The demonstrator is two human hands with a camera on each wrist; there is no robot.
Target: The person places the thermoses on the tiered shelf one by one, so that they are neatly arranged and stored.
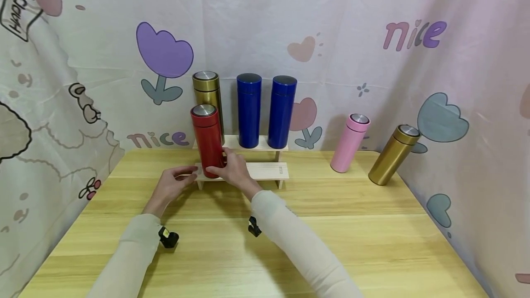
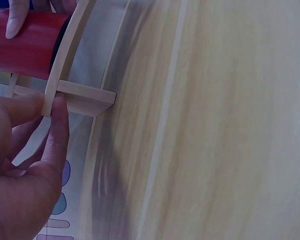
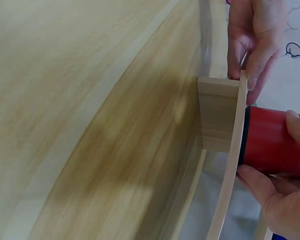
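A red thermos bottle [image 1: 209, 144] with a silver lid stands upright at the left end of the lower step of a small wooden stand [image 1: 265, 170]. My right hand [image 1: 237, 169] grips the bottle low down, thumb in front and fingers round its right side; the wrist view shows its base [image 3: 270, 142] against the board. My left hand [image 1: 171, 185] pinches the left end of that lower board [image 2: 51, 95] between thumb and fingers. On the upper step stand a gold bottle [image 1: 207, 87], partly hidden behind the red one, and two blue bottles [image 1: 249, 111].
To the right on the wooden table [image 1: 331, 224] stand a pink bottle [image 1: 349, 144] and another gold bottle [image 1: 393, 155], near the back edge. A printed curtain [image 1: 343, 22] hangs behind and along both sides of the table.
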